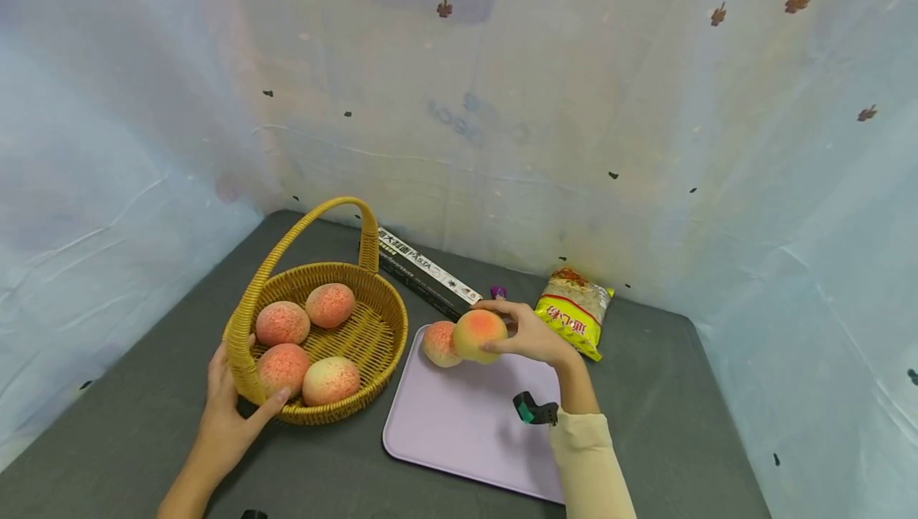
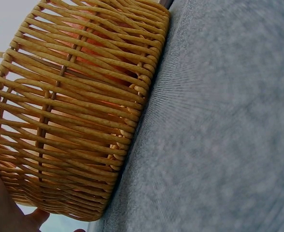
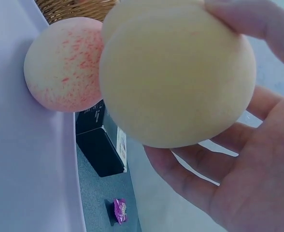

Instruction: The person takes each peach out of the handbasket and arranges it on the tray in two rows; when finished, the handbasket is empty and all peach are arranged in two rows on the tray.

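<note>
My right hand (image 1: 534, 333) holds a yellow peach (image 1: 479, 336) with an orange blush, thumb on one side and fingers on the other. In the right wrist view this peach (image 3: 178, 82) hides part of a speckled peach (image 3: 60, 65) beside it, which rests at the back left of the lilac tray (image 1: 459, 423). On the left, my left hand (image 1: 228, 423) grips the near-left side of a yellow wicker basket (image 1: 400, 308), its thumb over the rim and its fingers partly hidden by the handle. Several speckled peaches (image 1: 283, 322) lie inside the basket.
Behind the basket and tray lies a black-and-white pasta box (image 1: 423, 276). A small purple wrapped item (image 1: 498, 293) is near its right end. Further right sits a yellow pasta bag (image 1: 574, 312). Pale plastic sheeting (image 1: 459, 144) surrounds the dark grey table (image 1: 667, 423).
</note>
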`<state>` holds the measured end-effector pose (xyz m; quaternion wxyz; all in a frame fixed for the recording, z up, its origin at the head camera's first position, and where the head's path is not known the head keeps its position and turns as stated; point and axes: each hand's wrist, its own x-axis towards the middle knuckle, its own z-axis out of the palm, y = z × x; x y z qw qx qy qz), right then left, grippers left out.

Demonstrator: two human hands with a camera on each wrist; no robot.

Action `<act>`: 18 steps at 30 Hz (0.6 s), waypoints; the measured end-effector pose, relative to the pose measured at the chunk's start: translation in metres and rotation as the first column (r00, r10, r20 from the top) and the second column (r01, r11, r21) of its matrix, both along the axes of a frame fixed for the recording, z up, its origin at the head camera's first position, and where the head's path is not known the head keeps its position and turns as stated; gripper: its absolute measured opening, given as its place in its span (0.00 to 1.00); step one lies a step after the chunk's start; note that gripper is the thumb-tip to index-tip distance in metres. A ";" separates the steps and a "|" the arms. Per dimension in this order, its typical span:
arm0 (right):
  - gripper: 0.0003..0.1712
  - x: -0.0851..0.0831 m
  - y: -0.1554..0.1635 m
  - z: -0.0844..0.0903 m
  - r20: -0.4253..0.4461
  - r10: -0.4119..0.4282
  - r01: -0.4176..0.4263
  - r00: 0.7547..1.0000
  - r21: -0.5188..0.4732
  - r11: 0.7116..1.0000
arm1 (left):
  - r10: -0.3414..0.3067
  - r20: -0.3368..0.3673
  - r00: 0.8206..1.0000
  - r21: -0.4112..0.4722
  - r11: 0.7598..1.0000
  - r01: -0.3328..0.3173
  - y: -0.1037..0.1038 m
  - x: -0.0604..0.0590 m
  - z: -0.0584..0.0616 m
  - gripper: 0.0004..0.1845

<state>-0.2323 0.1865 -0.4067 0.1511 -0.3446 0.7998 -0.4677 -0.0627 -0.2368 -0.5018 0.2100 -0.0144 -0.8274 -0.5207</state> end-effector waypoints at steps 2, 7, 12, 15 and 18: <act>0.35 0.000 0.001 -0.001 0.001 -0.001 0.001 1.000 -0.001 1.000 | 0.002 0.002 1.000 -0.002 1.000 -0.002 0.000 0.000 0.000 0.49; 0.34 0.001 0.004 -0.002 0.020 -0.010 0.010 1.000 0.002 1.000 | 0.000 -0.003 1.000 0.000 1.000 0.000 0.000 0.000 0.000 0.49; 0.33 0.005 0.007 0.001 0.033 -0.017 0.017 0.999 0.000 1.000 | 0.001 -0.003 1.000 -0.002 1.000 -0.001 0.000 0.000 0.000 0.49; 0.32 0.005 0.008 -0.001 0.030 -0.029 0.029 0.999 0.016 0.999 | 0.003 -0.001 1.000 -0.007 1.000 -0.003 -0.001 0.000 -0.001 0.49; 0.32 0.003 0.011 -0.007 0.023 -0.034 0.034 0.999 0.028 0.999 | 0.003 -0.003 1.000 -0.008 1.000 -0.003 -0.001 0.000 -0.001 0.49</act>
